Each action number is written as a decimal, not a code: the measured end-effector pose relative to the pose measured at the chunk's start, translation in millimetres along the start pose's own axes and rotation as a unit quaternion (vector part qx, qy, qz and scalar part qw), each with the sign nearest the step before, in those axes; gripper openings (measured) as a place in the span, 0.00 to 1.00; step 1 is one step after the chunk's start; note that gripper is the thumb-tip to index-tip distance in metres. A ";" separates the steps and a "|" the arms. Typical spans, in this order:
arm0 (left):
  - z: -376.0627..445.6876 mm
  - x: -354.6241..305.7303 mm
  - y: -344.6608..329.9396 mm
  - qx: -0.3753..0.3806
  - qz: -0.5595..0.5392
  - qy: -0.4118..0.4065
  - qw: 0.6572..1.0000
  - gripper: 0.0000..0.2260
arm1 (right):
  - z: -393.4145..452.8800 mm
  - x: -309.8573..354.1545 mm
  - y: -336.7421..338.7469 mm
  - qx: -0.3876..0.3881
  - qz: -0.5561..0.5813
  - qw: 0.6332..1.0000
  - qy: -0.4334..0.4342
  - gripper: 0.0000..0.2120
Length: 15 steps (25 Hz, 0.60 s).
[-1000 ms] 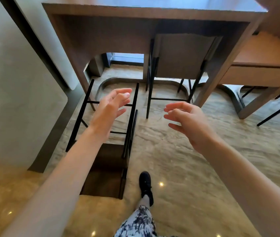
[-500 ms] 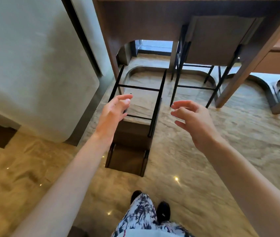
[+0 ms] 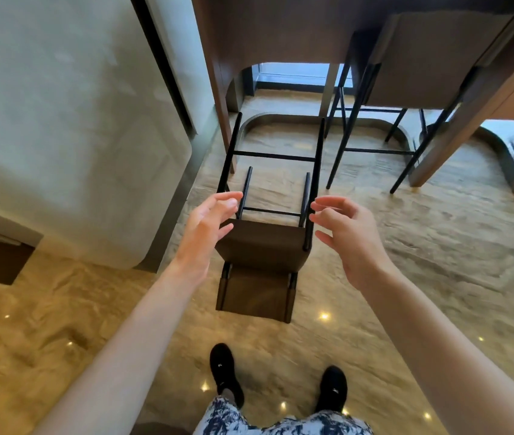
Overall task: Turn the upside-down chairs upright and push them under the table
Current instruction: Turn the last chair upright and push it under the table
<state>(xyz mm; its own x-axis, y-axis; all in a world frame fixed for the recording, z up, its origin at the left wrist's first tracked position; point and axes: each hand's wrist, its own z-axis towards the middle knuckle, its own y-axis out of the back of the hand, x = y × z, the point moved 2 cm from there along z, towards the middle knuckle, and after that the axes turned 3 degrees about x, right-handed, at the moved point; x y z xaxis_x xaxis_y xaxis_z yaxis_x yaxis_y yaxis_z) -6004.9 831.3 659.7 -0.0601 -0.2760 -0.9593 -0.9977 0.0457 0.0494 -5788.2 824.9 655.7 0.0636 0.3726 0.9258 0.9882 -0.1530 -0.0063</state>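
Observation:
A brown chair (image 3: 262, 246) with thin black legs lies overturned on the floor in front of me, legs pointing away toward the table (image 3: 281, 29). My left hand (image 3: 208, 227) hovers open by the seat's left edge, close to the left legs. My right hand (image 3: 343, 227) hovers open by the right edge, fingers spread near the right legs. Neither hand holds anything. A second chair (image 3: 431, 58) stands upright, tucked under the table at the upper right.
A pale wall panel (image 3: 61, 120) with a dark strip runs along the left, close to the overturned chair. The table's wooden side panels (image 3: 456, 133) stand on the marble floor. My two black shoes (image 3: 224, 372) are just behind the chair.
I have stepped closer and the view has tilted down. Both hands have moved in toward the overturned chair's seat, one on each side, still open.

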 end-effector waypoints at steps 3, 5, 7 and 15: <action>19.2 8.6 50.7 0.015 0.005 0.017 1.000 0.17 | 4.1 -12.3 -49.1 -0.026 0.025 0.999 -0.012 0.11; 30.8 16.6 76.2 0.021 0.002 0.029 0.999 0.17 | 4.8 -20.8 -73.6 -0.045 0.036 0.998 -0.024 0.11; 43.0 30.0 93.2 0.027 -0.002 0.043 0.999 0.17 | 4.9 -31.2 -90.6 -0.071 0.042 0.996 -0.030 0.11; 87.4 116.3 100.5 0.050 -0.024 0.095 0.994 0.15 | 39.2 -89.8 -105.4 -0.131 0.005 0.989 -0.074 0.11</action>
<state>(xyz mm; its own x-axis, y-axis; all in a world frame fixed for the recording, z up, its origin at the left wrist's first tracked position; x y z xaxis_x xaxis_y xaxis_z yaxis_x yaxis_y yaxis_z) -6109.6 887.7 528.8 -0.0261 -0.4566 -0.8893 -0.9922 0.1201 -0.0325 -5892.6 843.5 558.4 0.1125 0.4960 0.8610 0.9187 -0.3821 0.1001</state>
